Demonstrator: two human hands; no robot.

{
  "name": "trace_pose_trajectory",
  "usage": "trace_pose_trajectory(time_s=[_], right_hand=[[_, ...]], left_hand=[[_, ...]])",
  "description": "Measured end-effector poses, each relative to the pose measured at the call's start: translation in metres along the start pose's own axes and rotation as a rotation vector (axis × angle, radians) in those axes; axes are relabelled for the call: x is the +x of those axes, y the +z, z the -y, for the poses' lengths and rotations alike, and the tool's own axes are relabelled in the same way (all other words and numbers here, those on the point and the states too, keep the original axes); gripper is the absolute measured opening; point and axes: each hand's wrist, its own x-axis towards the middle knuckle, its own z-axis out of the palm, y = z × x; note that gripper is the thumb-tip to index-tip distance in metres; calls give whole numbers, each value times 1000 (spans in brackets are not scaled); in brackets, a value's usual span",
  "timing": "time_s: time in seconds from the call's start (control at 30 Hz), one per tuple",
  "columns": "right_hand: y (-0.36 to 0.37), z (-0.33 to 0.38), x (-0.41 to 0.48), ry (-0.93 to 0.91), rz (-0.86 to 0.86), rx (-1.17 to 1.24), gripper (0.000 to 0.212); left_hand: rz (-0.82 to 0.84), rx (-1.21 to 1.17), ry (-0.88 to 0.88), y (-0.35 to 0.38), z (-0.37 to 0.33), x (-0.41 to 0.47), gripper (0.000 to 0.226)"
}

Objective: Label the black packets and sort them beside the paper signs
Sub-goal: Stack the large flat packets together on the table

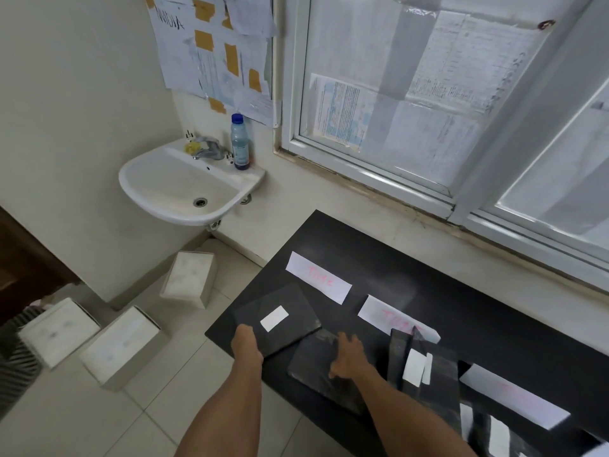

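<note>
Big white-framed window [428, 94], its panes covered with printed sheets. Under it a matte black table [362, 245], flat and rectangular. On the left a glossy white ceramic sink [131, 179], rounded, with a metal tap [207, 148]. On the tiled floor [164, 417], three white boxes [189, 278], blocky and blurred. Sheets are fixed to the wall with brown tape patches [204, 41]. On the table's near-left corner lies a square flat labelled packet [290, 301] in dull black, just beside the first paper sign [318, 282]. Next to it toward the right lies an unlabelled packet [309, 374], also black and flat, its corner tucked against the first packet. Further right, a stack of black packets [441, 371] with white labels covers the near end of the second paper sign [389, 316]; some of them look tilted. The third paper sign [514, 395] is a long white strip, with more labelled packets [478, 433] near it at the frame edge. The signs carry pink writing that cannot be read. A clear plastic bottle [240, 143] with a blue cap stands on the sink rim. The left hand [245, 341] grips the near-left edge of the labelled packet; its fingers are mostly hidden. The right hand [349, 357] lies wide and flat on the unlabelled packet, fingers spread. A small white rectangular label [274, 318] sits mid-packet.
</note>
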Motion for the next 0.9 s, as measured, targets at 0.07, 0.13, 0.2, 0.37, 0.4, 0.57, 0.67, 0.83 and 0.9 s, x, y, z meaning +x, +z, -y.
trace_pose_trajectory(time_s=[0.07, 0.13, 0.2, 0.37, 0.4, 0.57, 0.67, 0.83, 0.9], right_hand=[[0, -9, 3, 22, 52, -19, 112], [0, -15, 3, 39, 86, -29, 115], [1, -18, 3, 38, 89, -39, 117], [1, -21, -1, 36, 37, -23, 113], [1, -21, -2, 37, 39, 2, 113], [6, -20, -8, 54, 17, 93, 96], [9, -19, -13, 57, 13, 144, 92], [13, -23, -19, 88, 37, 272, 87], [13, -24, -21, 128, 53, 313, 79]], left_hand=[[6, 49, -13, 1, 0, 2, 38], [-12, 96, -12, 1, 0, 1, 38], [-47, 150, 6, 3, 2, 0, 39], [-82, 467, -87, 1, 16, -5, 44], [-85, 535, -101, 1, 20, -9, 46], [3, 591, -307, 7, 47, -41, 33], [72, 558, -388, 9, 55, -48, 41], [70, 595, -354, 9, 63, -47, 34], [20, 551, -282, 6, 67, -40, 24]])
